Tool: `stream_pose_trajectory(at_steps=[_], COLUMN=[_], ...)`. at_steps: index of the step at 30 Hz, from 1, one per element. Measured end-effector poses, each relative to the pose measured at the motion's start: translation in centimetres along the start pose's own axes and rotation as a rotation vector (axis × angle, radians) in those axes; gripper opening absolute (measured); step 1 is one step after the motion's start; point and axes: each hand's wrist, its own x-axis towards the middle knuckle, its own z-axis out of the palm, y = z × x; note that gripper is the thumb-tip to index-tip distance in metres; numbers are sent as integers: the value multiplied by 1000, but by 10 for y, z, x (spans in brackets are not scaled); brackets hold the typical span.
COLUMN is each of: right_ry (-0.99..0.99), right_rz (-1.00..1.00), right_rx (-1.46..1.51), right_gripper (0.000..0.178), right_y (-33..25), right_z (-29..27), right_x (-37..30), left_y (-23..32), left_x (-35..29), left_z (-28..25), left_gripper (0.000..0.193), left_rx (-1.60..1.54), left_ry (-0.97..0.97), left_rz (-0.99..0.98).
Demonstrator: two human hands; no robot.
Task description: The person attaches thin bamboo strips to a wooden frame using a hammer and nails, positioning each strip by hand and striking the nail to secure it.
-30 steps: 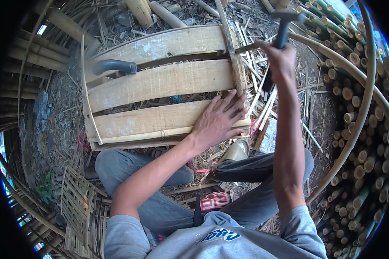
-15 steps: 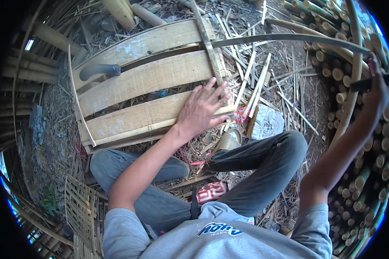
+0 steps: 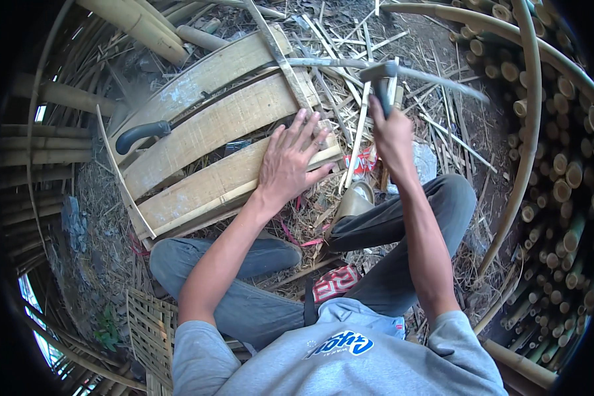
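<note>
On the littered ground [image 3: 96, 264], slat frame [image 3: 211, 109] lies before the seated person, curved dark handle [image 3: 137, 134] sticking out at its left, blue scrap [image 3: 237, 146] visible through a gap. Red-and-white packet [image 3: 336, 282] between the legs, contents hidden. Left hand [image 3: 288, 164] flat on the frame's right end, fingers spread, tips by the lower end of a narrow bar [image 3: 280, 56] across the slats. Right hand [image 3: 395, 140] wrapped round a hammer [image 3: 379, 70], raised, slightly blurred. Long strip [image 3: 442, 82] runs right from the bar, passing behind the hammer head. Splints [image 3: 358, 135] scattered nearby; pale block [image 3: 424, 162] near the right knee. Room: bamboo stack [image 3: 561, 191] right, woven panel [image 3: 145, 323] lower left.
</note>
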Motion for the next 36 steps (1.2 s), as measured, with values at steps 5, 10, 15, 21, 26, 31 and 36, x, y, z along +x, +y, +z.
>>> stream_pose_trajectory(at_steps=[5,10,15,21,26,31,36], right_ry=[-18,-106,-202,-195,-34,-8,-202], right_rz=[231,352,217,266,184,-71,-85], right_rx=[-53,443,570,757,659,575,-101], right_gripper=[77,68,55,24,26,25,39], right_y=[50,-40,-79,-73,-92,-87,-58], right_z=[22,22,73,71,70,-18,-53], right_x=[22,4,56,143,142,156,205], left_y=[-1,-4,-12,-4,-4,6,1], left_x=[-4,-7,-9,5,-4,5,5], left_z=[1,0,-1,1,-2,0,-3], left_gripper=[68,66,65,67,68,70,66], left_rx=[0,-58,-30,-50,-21,28,3], left_ry=[27,52,49,31,-10,-14,6], left_rz=[-56,-11,9,32,25,0,6])
